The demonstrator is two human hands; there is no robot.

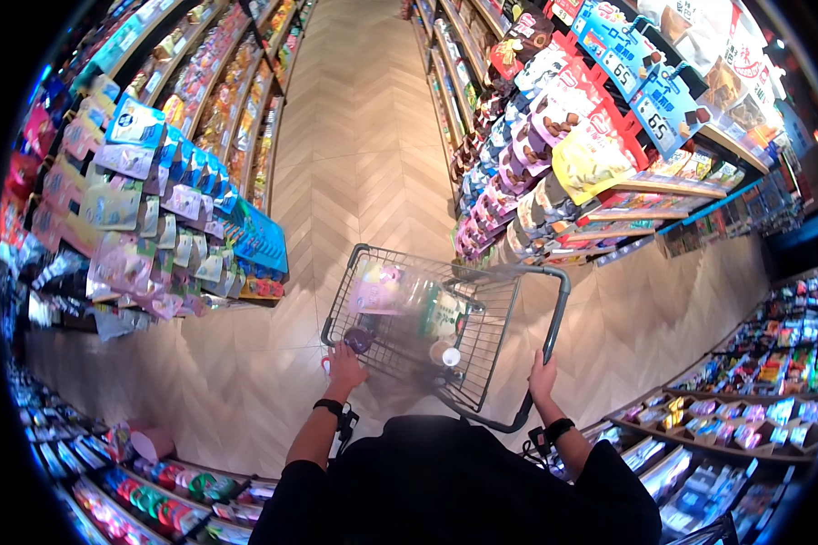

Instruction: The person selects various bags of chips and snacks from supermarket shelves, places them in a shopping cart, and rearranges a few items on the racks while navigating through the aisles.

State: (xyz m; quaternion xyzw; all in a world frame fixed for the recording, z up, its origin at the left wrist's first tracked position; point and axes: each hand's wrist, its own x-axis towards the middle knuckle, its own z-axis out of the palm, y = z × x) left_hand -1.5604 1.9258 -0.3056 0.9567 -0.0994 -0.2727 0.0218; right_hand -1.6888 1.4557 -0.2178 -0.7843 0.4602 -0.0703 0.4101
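A wire shopping cart (491, 354) with a grey frame stands before me. My right hand (542, 376) is wrapped around its grey push handle (556, 320). At the near front corner, my left hand (345, 368) holds the cart's rim, its fingertips beside a dark purple round item (358, 339). Inside the basket lie a pink package (376, 289), a blurred clear container with a green-and-white label (443, 313), and a small item with a white round top (450, 356). A small red-and-white thing (326, 366) shows left of my left hand; what it is stays unclear.
Hanging snack pouches (123, 197) fill a shelf end at left. More bagged snacks (518, 157) and blue price signs (627, 61) crowd the right shelf end. A wood-patterned floor aisle (361, 136) runs between them. Low shelves (736, 415) and a pink bin (152, 444) stand nearer me.
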